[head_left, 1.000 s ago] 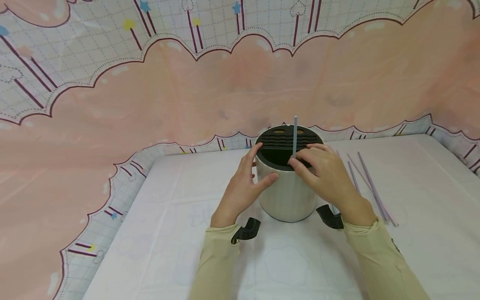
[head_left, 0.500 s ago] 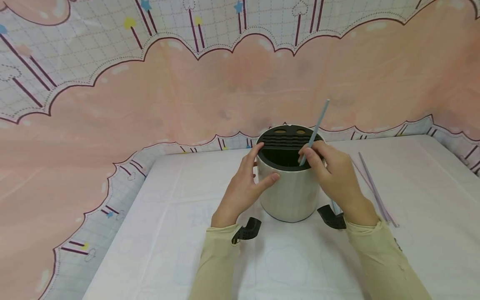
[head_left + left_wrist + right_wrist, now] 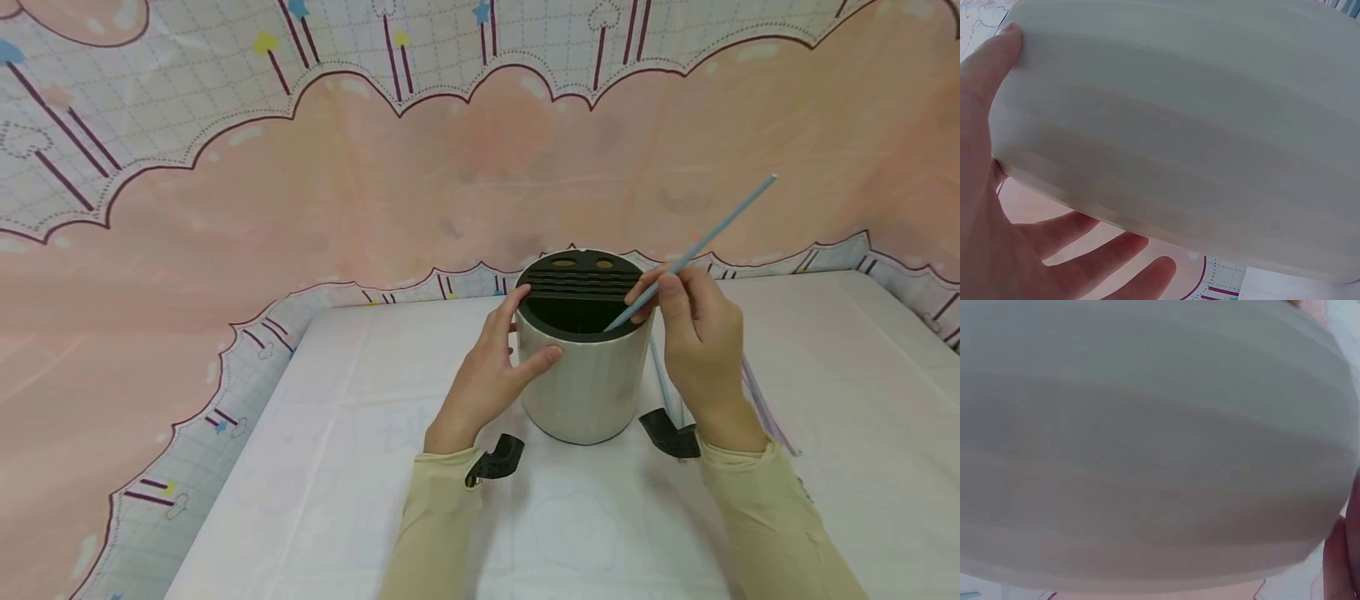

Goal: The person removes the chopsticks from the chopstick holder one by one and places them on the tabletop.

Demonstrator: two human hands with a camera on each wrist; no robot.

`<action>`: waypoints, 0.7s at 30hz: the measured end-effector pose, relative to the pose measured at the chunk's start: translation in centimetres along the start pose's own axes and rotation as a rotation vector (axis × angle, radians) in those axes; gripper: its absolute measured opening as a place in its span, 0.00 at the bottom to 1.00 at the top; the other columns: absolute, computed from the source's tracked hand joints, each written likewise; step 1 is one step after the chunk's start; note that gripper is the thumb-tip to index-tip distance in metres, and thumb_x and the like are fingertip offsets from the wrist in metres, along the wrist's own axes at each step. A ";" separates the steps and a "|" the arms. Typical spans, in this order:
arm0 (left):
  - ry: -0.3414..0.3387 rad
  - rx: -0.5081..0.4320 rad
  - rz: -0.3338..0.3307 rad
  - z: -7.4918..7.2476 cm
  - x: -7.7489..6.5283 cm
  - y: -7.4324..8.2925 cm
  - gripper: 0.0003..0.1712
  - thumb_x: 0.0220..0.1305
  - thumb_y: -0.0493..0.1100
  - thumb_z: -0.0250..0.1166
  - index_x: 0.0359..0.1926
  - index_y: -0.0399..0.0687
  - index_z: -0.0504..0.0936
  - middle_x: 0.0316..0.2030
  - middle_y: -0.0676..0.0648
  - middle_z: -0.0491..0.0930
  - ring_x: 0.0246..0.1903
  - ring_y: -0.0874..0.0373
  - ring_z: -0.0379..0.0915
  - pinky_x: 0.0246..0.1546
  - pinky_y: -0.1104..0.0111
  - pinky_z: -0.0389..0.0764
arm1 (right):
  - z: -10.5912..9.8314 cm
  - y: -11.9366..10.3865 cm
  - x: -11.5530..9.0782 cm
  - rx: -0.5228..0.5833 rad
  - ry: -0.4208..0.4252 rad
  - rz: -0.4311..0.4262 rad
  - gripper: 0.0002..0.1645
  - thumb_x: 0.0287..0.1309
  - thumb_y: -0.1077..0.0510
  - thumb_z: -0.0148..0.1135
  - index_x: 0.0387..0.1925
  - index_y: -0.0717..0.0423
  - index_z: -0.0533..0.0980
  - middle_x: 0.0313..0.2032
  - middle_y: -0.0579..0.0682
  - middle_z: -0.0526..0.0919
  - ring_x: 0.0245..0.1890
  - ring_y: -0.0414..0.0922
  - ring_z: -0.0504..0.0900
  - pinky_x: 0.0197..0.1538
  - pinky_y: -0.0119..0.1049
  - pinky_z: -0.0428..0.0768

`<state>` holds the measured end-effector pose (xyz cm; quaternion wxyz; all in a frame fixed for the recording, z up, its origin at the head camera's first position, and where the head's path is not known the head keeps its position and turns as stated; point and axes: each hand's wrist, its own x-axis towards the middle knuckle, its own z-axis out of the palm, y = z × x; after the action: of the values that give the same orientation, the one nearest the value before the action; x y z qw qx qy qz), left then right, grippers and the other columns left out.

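Observation:
A cream cylindrical organizer (image 3: pixel 585 392) with a black slotted top (image 3: pixel 577 283) stands upright on the table. My left hand (image 3: pixel 483 375) rests against its left side, thumb on the front wall and a fingertip at the rim. Spread, nearly straight fingers (image 3: pixel 1104 262) lie along the cream wall in the left wrist view. My right hand (image 3: pixel 701 342) pinches a light-blue straw (image 3: pixel 727 221) between thumb and fingers. The straw slants up to the right, its lower end at the front opening. In the right wrist view the cream wall (image 3: pixel 1147 444) fills most of the frame.
To the right of the organizer, purple and pink straws (image 3: pixel 768 408) lie on the white table (image 3: pixel 360 433), partly behind my right hand. Another light-blue straw (image 3: pixel 660 375) lies beside the organizer's base. A patterned peach cloth (image 3: pixel 375 208) hangs behind the table.
The straw has tipped from upright to a rightward slant as my right hand moved right and turned. My left hand has stayed against the organizer.

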<state>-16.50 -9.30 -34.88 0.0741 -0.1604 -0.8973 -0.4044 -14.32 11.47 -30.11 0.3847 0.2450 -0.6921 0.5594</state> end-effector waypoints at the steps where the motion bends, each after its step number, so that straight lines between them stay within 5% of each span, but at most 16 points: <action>1: 0.000 -0.001 -0.002 0.0 0.0 0.0 0.44 0.47 0.74 0.52 0.63 0.87 0.39 0.62 0.62 0.52 0.53 0.59 0.63 0.41 0.58 0.72 | -0.1 -0.3 0.1 0.010 0.015 -0.005 0.14 0.64 0.64 0.44 0.33 0.74 0.70 0.26 0.59 0.78 0.22 0.42 0.75 0.30 0.29 0.74; 10: -0.007 -0.018 -0.015 0.0 -0.1 0.1 0.44 0.47 0.74 0.53 0.62 0.87 0.39 0.62 0.63 0.51 0.55 0.60 0.61 0.43 0.58 0.72 | -1.0 -0.5 0.7 0.291 0.197 -0.021 0.15 0.63 0.63 0.46 0.32 0.77 0.69 0.25 0.63 0.76 0.22 0.47 0.76 0.28 0.31 0.75; 21: 0.000 -0.015 -0.008 0.0 -0.1 0.1 0.44 0.48 0.74 0.53 0.62 0.87 0.39 0.62 0.62 0.52 0.54 0.60 0.62 0.42 0.59 0.72 | -3.7 2.1 1.7 0.781 0.441 0.156 0.15 0.61 0.63 0.50 0.34 0.78 0.66 0.23 0.68 0.73 0.18 0.54 0.76 0.20 0.37 0.75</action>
<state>-16.40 -9.28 -34.86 0.0713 -0.1576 -0.8949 -0.4115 -16.01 15.69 -29.69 0.3582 0.1937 -0.3471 0.8448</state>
